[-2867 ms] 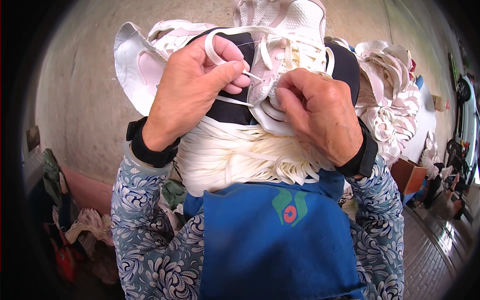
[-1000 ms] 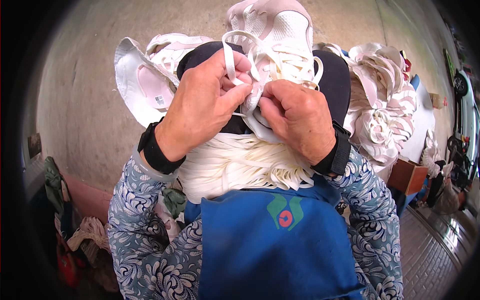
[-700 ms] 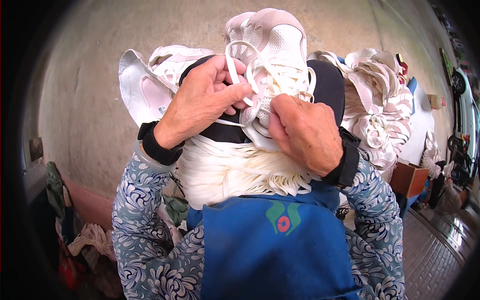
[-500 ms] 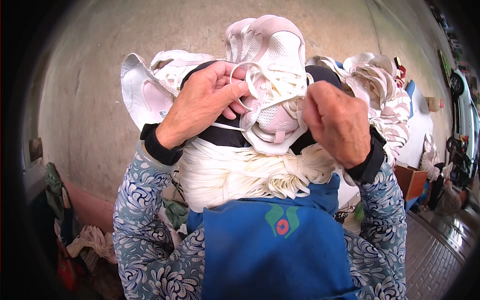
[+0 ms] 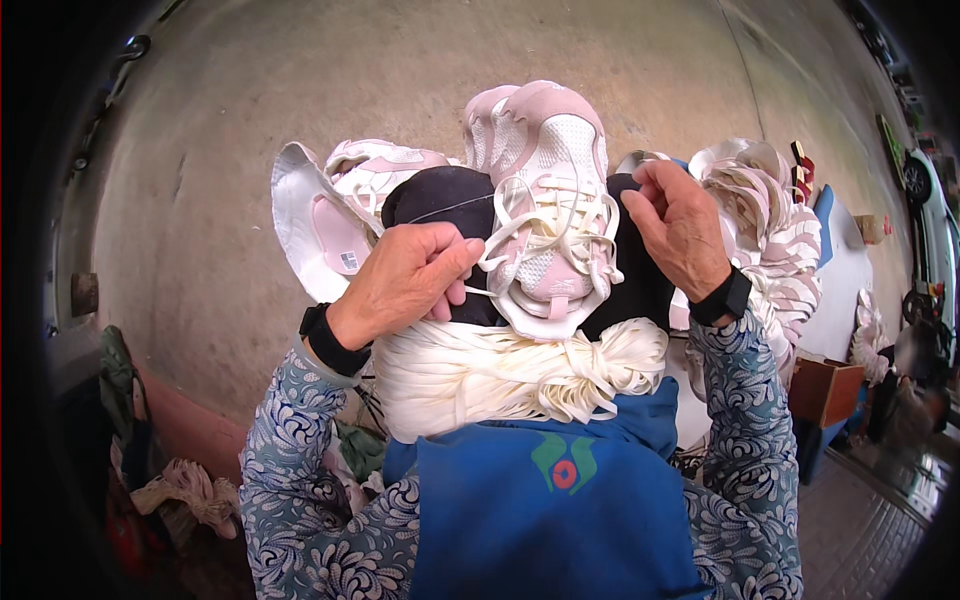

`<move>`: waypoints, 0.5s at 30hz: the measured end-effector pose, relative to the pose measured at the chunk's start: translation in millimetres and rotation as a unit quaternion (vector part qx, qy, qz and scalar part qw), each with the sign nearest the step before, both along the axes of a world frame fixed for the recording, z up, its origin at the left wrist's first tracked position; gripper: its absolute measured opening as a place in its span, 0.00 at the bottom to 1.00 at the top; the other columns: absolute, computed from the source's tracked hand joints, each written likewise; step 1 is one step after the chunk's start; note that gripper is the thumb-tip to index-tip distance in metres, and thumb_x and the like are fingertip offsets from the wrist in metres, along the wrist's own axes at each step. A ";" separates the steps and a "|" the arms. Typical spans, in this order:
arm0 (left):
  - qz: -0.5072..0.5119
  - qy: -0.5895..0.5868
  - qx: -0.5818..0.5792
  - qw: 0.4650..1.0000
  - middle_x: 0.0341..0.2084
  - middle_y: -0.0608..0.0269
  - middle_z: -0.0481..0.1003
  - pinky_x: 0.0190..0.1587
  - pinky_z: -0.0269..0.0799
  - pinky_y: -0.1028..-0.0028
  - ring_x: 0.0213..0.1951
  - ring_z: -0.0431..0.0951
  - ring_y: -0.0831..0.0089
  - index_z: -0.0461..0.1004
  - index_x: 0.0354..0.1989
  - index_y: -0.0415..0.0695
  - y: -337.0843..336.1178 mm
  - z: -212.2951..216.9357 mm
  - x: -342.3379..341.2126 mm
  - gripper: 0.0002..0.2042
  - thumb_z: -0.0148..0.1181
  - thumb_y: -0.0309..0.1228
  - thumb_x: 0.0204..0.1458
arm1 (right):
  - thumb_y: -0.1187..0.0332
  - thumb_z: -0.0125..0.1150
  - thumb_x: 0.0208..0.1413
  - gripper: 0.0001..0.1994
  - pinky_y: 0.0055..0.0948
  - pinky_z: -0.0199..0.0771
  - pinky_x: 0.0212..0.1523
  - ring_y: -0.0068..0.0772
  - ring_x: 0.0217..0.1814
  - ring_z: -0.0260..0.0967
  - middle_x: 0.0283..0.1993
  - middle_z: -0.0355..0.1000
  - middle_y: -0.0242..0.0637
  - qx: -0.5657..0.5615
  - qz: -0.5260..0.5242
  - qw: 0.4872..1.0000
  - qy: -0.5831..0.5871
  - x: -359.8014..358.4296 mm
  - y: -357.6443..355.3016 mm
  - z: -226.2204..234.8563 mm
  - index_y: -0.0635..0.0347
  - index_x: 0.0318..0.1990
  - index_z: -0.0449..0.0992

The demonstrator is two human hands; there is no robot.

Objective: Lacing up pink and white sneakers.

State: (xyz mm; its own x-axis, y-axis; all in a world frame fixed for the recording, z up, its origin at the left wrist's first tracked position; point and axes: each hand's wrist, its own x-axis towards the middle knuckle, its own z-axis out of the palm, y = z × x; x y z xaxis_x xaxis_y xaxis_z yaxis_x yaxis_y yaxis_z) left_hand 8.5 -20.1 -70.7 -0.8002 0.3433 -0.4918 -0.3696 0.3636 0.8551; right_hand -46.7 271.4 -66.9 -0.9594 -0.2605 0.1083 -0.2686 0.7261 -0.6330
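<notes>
Lacing a pink-and-white shoe upper above a lapful of laces.

The shoe (image 5: 548,215) sits upright at centre against a black form (image 5: 445,205), over a bundle of cream laces (image 5: 500,375) on a blue apron (image 5: 560,500). The left hand (image 5: 405,280) is closed in a pinch on a lace (image 5: 480,291) running to the shoe's lower left. The right hand (image 5: 680,225) is raised at the shoe's upper right, fingers curled and pinched on another lace end. More uppers (image 5: 770,215) are stacked at right.
</notes>
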 end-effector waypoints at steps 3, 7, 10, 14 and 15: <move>-0.051 -0.044 0.013 0.998 0.18 0.67 0.74 0.16 0.65 0.83 0.14 0.70 0.83 0.73 0.30 0.40 -10.3 -1.4 0.4 0.16 0.51 0.40 0.63 | 0.72 0.63 0.52 0.08 0.28 0.69 0.28 0.31 0.26 0.67 0.27 0.69 0.38 0.000 -0.009 1.000 0.002 10.0 12.5 -1.4 0.65 0.37 0.73; -0.062 -0.074 0.005 0.995 0.17 0.66 0.74 0.17 0.66 0.82 0.15 0.71 0.83 0.74 0.30 0.38 -6.5 6.0 -4.8 0.13 0.52 0.35 0.60 | 0.69 0.63 0.52 0.13 0.36 0.70 0.43 0.43 0.42 0.70 0.41 0.71 0.46 0.032 0.036 0.995 0.089 13.3 17.8 -11.3 0.65 0.44 0.73; -0.069 -0.081 -0.006 0.994 0.17 0.66 0.75 0.17 0.65 0.83 0.15 0.71 0.84 0.75 0.32 0.38 -0.3 9.1 -8.0 0.09 0.54 0.30 0.57 | 0.59 0.60 0.55 0.23 0.45 0.63 0.56 0.53 0.57 0.63 0.55 0.66 0.51 0.111 0.079 0.987 0.086 7.3 24.5 -29.2 0.62 0.56 0.68; -0.132 -0.103 -0.035 0.985 0.16 0.66 0.74 0.16 0.66 0.83 0.14 0.71 0.85 0.75 0.32 0.37 7.1 7.7 -11.1 0.05 0.60 0.27 0.54 | 0.56 0.60 0.55 0.26 0.45 0.61 0.57 0.52 0.59 0.62 0.57 0.65 0.50 0.079 0.091 0.990 0.070 1.2 32.9 -41.2 0.59 0.58 0.67; -0.149 -0.104 -0.054 0.982 0.15 0.66 0.74 0.15 0.66 0.83 0.13 0.71 0.85 0.75 0.31 0.37 11.6 7.7 -13.7 0.05 0.60 0.27 0.53 | 0.56 0.60 0.54 0.26 0.46 0.60 0.57 0.51 0.59 0.62 0.58 0.64 0.50 0.079 0.097 0.989 0.079 0.4 35.3 -42.3 0.59 0.58 0.67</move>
